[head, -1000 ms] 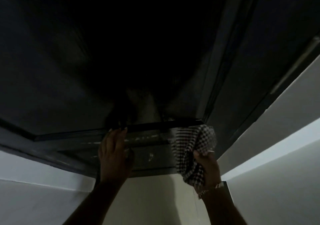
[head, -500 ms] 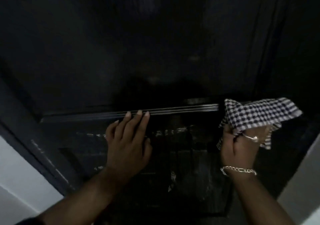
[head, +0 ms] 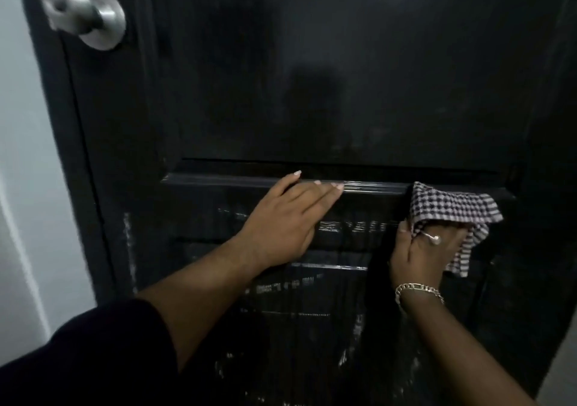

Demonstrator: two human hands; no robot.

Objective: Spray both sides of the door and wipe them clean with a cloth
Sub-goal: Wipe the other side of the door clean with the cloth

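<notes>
A black panelled door [head: 312, 77] fills the view, with wet streaks shining on its lower panel. My left hand [head: 287, 218] lies flat against the door, fingers straight, fingertips on the horizontal moulding between the panels. My right hand [head: 427, 252] grips a black-and-white checked cloth [head: 452, 209] and holds it against the right end of that moulding. A ring and a chain bracelet show on the right hand and wrist. No spray bottle is in view.
A round silver door knob [head: 84, 15] sits at the upper left of the door. A pale wall [head: 25, 155] runs along the left edge, and a strip of light surface [head: 562, 371] shows at the lower right.
The view has dropped from the door's top edge to its middle, bringing the knob into sight. Both hands keep their places on the moulding, the right still holding the cloth.
</notes>
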